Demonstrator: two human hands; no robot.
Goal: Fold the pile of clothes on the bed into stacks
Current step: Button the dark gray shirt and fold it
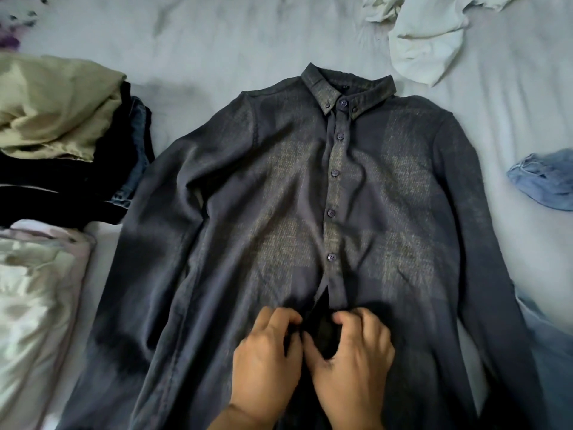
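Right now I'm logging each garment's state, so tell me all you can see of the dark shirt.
The shirt is dark grey-blue woven cloth with a buttoned-down collar and long sleeves. It lies face up, flat, on the bed, collar away from the person, sleeves along its sides. Five placket buttons are fastened; below them the front gapes. The left hand and right hand pinch the placket edges there. Its left sleeve meets the stack.

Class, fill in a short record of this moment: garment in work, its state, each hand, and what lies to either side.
garment: dark button-up shirt, spread front-up on the bed
state: upper buttons fastened, placket open at the bottom
left hand: pinches the left placket edge
right hand: pinches the right placket edge
left side: stack of folded clothes
right side: white garment, blue denim garment
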